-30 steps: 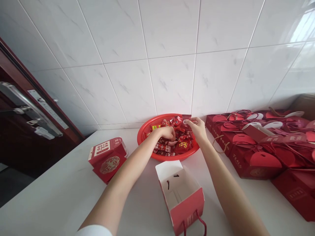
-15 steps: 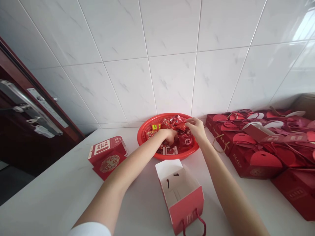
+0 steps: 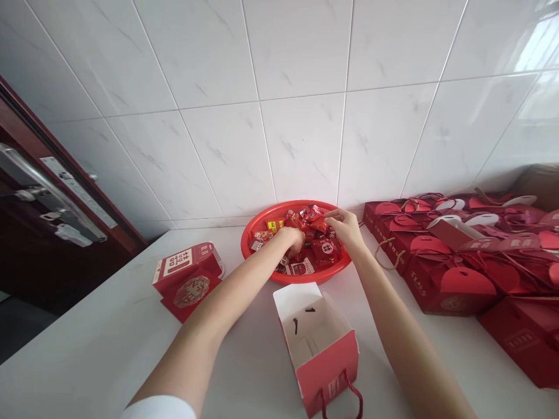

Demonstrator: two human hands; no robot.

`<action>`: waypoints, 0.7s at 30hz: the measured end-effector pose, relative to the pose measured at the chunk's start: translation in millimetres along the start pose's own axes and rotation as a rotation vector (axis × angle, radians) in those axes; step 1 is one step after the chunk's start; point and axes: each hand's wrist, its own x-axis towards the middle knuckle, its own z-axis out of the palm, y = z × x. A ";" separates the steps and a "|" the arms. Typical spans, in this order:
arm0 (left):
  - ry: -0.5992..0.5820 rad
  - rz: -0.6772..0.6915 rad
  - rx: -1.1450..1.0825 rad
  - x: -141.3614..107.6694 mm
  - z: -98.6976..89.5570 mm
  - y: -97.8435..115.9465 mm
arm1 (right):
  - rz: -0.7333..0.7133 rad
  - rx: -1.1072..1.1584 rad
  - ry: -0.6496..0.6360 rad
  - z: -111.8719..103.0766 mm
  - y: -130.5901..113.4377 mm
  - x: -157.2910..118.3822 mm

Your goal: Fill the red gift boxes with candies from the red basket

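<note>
A red oval plastic basket (image 3: 245,251) holds several wrapped candies (image 3: 325,249), mostly red, with a yellow packet (image 3: 275,226) on its left side. My left hand (image 3: 295,240) reaches into the middle of the candies with its fingers curled down; what it grips is hidden. At the right rim, my right hand (image 3: 343,224) pinches at a red wrapped candy (image 3: 320,225). In front of the basket stands an open red box (image 3: 327,369) with a white inside and a red rope handle. No candy shows inside it.
A second red box (image 3: 187,282) with gold print stands left of my left arm. Many red gift boxes (image 3: 454,285) with rope handles crowd the right side. A tiled wall (image 3: 301,145) rises behind the white table (image 3: 122,331); a door (image 3: 52,233) is at the left.
My left hand has shifted slightly left and down among the candies. My right hand stays near the right rim. The whole view has drifted a little.
</note>
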 end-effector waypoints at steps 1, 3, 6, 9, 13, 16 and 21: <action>-0.052 -0.071 0.082 -3.8 -2.6 1.9 | -0.004 0.002 -0.004 0.1 0.6 0.2; -0.103 -0.151 0.160 -13.8 -10.1 5.1 | -0.009 0.006 -0.006 0.5 2.1 0.8; 0.024 -0.036 -0.079 -28.5 -22.8 5.4 | -0.002 0.023 -0.011 1.8 4.1 2.0; 0.137 0.084 -0.315 -35.4 -30.4 4.2 | 0.012 0.032 -0.044 2.6 4.7 3.1; 0.268 0.194 -0.506 -34.7 -30.6 5.2 | 0.019 0.023 -0.084 2.1 1.5 1.1; 0.282 0.273 -0.613 -32.1 -28.2 4.6 | 0.052 0.008 -0.170 1.9 -2.7 -2.6; 0.316 0.303 -0.721 -28.6 -26.8 0.5 | 0.052 0.112 -0.305 2.3 -1.9 -3.9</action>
